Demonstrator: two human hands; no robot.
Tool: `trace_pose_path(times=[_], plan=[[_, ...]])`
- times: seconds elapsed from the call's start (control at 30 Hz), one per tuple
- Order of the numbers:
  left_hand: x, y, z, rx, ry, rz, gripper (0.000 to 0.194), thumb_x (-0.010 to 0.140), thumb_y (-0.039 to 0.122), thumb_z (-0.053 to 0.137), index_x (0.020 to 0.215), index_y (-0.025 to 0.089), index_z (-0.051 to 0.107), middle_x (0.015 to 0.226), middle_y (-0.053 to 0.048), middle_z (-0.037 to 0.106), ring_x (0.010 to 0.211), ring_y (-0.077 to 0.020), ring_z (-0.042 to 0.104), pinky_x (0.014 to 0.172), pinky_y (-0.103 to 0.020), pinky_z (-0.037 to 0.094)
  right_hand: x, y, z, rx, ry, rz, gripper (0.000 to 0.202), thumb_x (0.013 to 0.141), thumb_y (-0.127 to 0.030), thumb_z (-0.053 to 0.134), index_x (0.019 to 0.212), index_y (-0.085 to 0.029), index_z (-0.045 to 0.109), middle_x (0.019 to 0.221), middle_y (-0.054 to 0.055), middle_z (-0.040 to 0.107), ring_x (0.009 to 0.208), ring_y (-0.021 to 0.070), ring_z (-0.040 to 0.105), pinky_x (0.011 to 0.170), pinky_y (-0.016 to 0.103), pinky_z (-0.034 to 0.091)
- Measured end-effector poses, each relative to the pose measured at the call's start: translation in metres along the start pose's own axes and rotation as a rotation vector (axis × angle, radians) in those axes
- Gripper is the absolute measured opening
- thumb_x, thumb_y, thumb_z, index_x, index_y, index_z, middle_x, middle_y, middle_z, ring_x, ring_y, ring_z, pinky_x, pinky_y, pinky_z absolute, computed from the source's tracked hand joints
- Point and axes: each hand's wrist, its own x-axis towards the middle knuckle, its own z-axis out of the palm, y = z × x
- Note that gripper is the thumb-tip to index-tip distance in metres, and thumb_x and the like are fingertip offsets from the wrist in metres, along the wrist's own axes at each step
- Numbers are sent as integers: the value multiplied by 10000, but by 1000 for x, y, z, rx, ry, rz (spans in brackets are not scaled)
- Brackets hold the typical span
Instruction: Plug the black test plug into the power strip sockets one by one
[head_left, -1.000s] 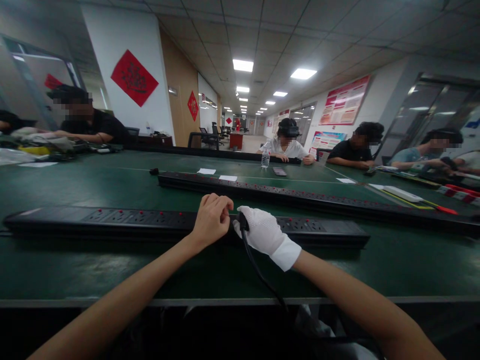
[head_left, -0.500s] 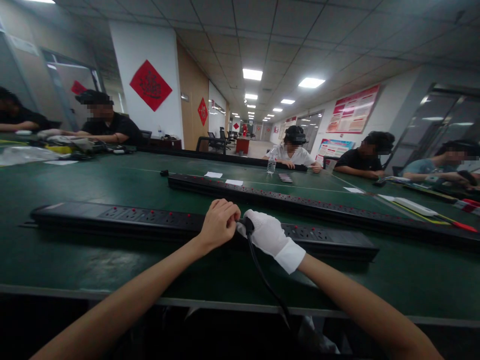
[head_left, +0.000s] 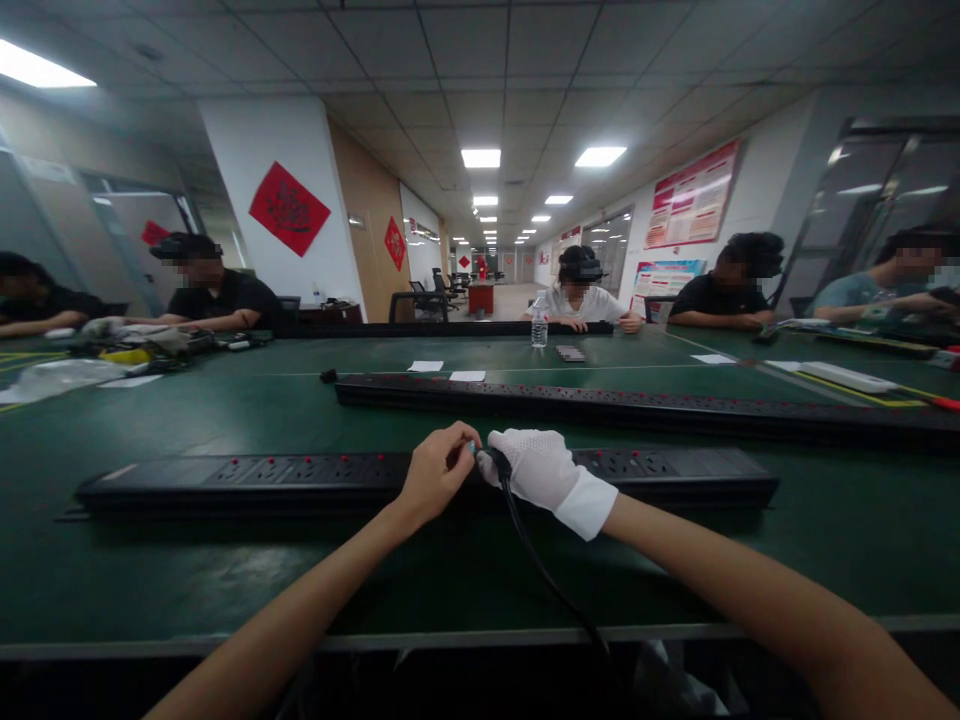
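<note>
My right hand (head_left: 536, 467), in a white glove, is closed round the black plug (head_left: 499, 463) of a power cord (head_left: 541, 570). The cord hangs down over the table's near edge. Just left of the plug, my bare left hand (head_left: 439, 465) has thumb and fingers pinched together. A small bluish spot shows at its fingertips; whether that is a nail or a held piece I cannot tell. Both hands are above a long black power strip (head_left: 300, 470) with sockets and red dots along its top, and they hide its middle part.
A second, longer black power strip (head_left: 600, 402) lies farther back. Beyond it are white paper slips (head_left: 467, 376), a water bottle (head_left: 539, 325) and a small stack of cards (head_left: 570, 354). Several people sit round the green table (head_left: 225, 570). Plastic film (head_left: 67, 378) lies at the left.
The camera view has tilted up a little. My left hand has eased away from the plug, its fingertips opening a small gap. My right hand keeps its grip on the plug.
</note>
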Motion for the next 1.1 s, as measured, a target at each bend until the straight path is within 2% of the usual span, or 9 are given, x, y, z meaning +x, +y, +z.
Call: trace_pose_path(times=[0.1,0.2,0.27,0.43,0.5,0.67,0.77,0.97,1.1], plan=[[2,3,-2,-137,-80,-123,233,843,300,354,810,183,554,617,18,519,581,-131,468,573,-251,356,-4,4,-3,11,18,0,307,860,-435,374,815,-202,568,730,33,631,656,140,583,527,213,275],[6,0,-3,-304,-109,-205,338,863,359,310,707,173,545,517,31,442,505,-118,426,547,-248,339,-11,14,-6,12,36,27,313,860,-431,384,780,-197,576,705,29,625,619,123,564,524,213,266],[10,-4,-4,-443,-141,-267,358,851,371,322,638,165,522,524,22,450,506,-116,427,551,-250,345,-16,22,-7,17,48,37,293,853,-412,403,760,-196,579,700,24,622,611,115,554,531,212,268],[21,-15,-6,-752,-432,-342,311,809,321,365,567,165,481,547,-5,487,553,-130,460,619,-274,400,-24,38,-8,71,54,25,259,847,-379,417,735,-200,565,674,3,599,613,100,540,556,199,290],[23,-19,-8,-832,-474,-373,301,808,308,353,558,175,456,534,-11,480,568,-142,472,661,-299,427,-25,39,-7,84,58,16,248,849,-368,413,742,-201,562,674,-2,595,612,97,535,563,199,295],[26,-23,-17,-973,-376,-508,281,796,299,361,534,197,375,525,-18,422,539,-152,452,740,-382,476,-24,37,-7,109,62,13,272,858,-390,403,743,-196,556,671,1,593,610,96,530,576,199,308],[28,-25,-21,-1151,-304,-626,292,800,278,373,521,203,332,505,-6,366,505,-141,414,731,-403,490,-25,37,-7,107,61,3,275,860,-391,401,760,-192,563,680,8,597,614,100,530,579,201,312],[29,-35,-23,-1711,-228,-825,267,787,159,400,534,184,319,483,39,287,454,-88,364,687,-324,497,-25,39,-5,114,62,-16,266,860,-386,406,789,-194,576,681,14,601,616,105,537,573,202,316],[28,-40,-22,-1876,-210,-871,251,787,134,392,546,178,334,483,37,300,467,-93,377,680,-317,488,-24,39,-4,109,73,-10,273,861,-393,401,778,-196,570,674,14,597,612,106,534,569,204,316]])
